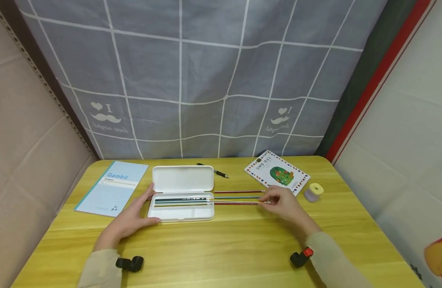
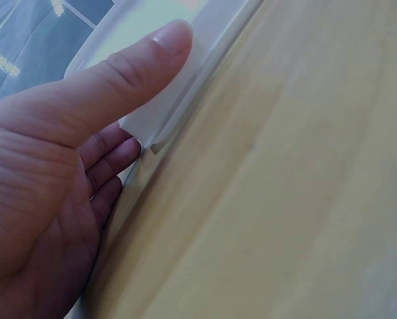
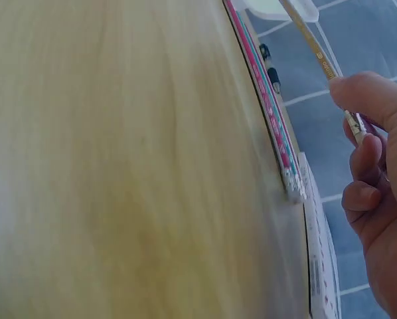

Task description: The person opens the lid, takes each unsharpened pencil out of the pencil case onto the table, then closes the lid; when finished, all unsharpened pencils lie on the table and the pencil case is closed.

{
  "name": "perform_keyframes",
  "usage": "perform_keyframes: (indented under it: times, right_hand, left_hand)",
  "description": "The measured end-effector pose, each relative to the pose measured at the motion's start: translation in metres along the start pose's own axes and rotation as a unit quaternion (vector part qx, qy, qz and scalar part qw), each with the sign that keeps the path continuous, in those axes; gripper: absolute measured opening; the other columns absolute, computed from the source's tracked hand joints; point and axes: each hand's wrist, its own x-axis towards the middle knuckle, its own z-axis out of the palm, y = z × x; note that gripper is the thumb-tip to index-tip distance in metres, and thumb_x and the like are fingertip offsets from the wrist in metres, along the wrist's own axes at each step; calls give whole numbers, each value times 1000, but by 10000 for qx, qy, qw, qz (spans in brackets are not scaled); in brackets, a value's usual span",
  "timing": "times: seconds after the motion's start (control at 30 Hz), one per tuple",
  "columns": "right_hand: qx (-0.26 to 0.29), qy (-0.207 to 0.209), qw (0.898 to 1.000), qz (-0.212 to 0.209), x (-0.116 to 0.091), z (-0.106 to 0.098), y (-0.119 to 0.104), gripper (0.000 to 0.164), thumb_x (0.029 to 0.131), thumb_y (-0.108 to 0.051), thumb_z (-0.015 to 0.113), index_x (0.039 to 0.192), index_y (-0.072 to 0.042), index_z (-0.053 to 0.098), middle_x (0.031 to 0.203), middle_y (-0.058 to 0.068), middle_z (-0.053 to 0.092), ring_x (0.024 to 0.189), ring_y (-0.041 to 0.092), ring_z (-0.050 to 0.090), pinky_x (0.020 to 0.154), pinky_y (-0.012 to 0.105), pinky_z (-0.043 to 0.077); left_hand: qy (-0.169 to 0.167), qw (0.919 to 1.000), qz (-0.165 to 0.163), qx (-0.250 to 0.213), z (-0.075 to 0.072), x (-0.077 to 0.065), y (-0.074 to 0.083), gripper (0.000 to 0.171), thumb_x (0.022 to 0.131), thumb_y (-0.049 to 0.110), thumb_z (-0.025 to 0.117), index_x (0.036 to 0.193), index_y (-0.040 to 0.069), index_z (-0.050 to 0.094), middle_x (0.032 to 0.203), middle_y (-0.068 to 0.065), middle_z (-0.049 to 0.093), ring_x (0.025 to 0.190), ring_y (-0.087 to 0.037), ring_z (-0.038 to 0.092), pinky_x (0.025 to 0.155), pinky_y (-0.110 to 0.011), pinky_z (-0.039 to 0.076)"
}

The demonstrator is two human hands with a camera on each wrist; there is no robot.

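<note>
An open white pencil case (image 1: 181, 218) lies on the table, lid folded back, with several pencils (image 1: 181, 203) lengthwise in its tray. My left hand (image 1: 132, 218) holds its left end, thumb at the front corner and fingers at the back; the left wrist view shows the thumb (image 2: 132, 76) over the case's edge. My right hand (image 1: 282, 202) pinches a gold-coloured pencil (image 3: 311, 46) near its metal ferrule, above the table. Several other pencils (image 3: 261, 90), pink and teal among them, lie side by side right of the case.
A light blue notebook (image 1: 111, 188) lies left of the case. Behind the case is a black pen (image 1: 220, 173). At the back right lies a white booklet with a green picture (image 1: 282, 176), beside a small yellow-topped container (image 1: 313, 192). A grey checked cloth (image 1: 206, 80) hangs behind the table.
</note>
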Motion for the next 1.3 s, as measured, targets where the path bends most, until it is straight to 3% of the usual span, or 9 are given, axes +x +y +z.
perform_keyframes:
  times: [0.37,1.3]
  right_hand:
    - [2,-152,9998,124,-13,-5,20,16,82,-2,87,90,-15,83,81,-4,67,64,6,51,55,22,44]
    - [-1112,-636,9915,219,-10,3,18,14,85,-12,88,93,-22,83,85,-12,64,68,5,50,57,23,46]
  left_hand:
    - [-2,10000,21,64,0,0,0,122,85,41,88,170,17,4,161,-23,40,149,-48,29,116,-73,22]
    - [17,10000,9,26,1,1,-3,122,84,42,87,170,21,3,161,-21,40,150,-47,29,115,-73,23]
